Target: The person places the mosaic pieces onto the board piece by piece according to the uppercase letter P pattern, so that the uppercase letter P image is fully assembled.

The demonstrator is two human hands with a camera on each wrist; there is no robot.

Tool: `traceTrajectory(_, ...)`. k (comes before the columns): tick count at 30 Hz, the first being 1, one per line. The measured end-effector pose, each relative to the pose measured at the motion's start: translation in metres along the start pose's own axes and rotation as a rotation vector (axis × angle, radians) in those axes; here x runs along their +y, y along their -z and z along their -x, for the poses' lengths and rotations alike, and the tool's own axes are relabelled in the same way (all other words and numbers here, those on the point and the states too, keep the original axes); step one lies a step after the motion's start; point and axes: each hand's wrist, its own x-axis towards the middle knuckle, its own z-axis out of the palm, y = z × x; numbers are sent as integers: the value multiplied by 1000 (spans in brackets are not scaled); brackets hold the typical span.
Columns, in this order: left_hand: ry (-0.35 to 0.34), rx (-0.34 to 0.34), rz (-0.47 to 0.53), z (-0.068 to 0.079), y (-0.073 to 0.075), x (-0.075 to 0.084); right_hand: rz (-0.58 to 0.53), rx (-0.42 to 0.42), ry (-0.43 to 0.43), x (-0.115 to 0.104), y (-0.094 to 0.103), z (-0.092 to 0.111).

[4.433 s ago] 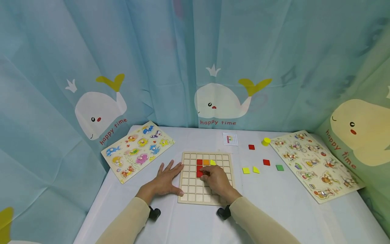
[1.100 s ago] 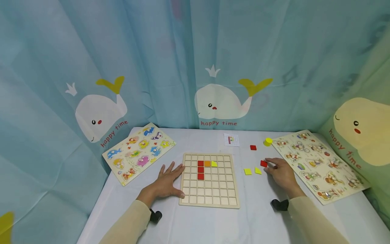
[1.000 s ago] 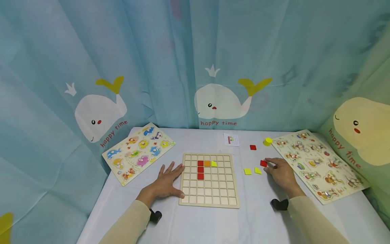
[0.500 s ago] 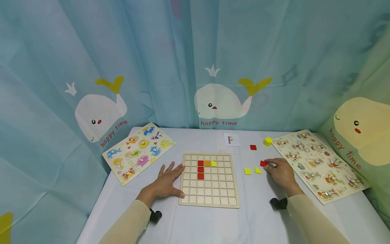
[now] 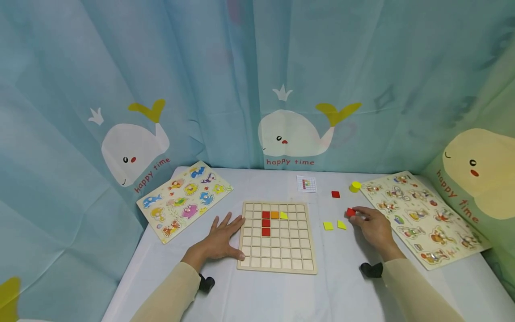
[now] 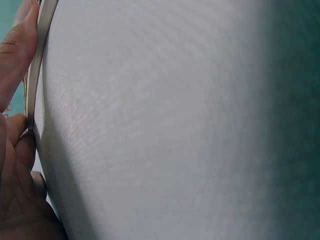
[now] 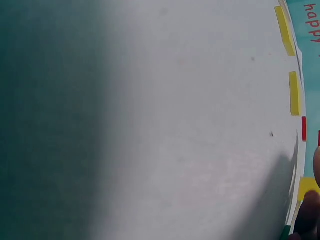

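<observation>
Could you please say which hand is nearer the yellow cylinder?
The right hand, close in front of the yellow cylinder; the left hand is far to its left, touching the grid board.

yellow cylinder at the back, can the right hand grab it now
Probably not yet: the right hand pinches a red tile and likely must release it first, though nothing seems to block its way to the yellow cylinder.

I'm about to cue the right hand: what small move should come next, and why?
Probably carry the red tile to the bare square at the near end of the red column on the board: the right hand pinches that tile, and the left hand rests at the board's edge.
</observation>
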Motion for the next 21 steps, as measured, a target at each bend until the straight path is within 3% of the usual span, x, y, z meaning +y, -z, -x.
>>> traceTrajectory(11,5,-6,4,1,1,1,-36,132,132,-4,-2,7)
traceTrajectory(21,-8,2,8,1,1,1,-65,133,173,-19,-3,17)
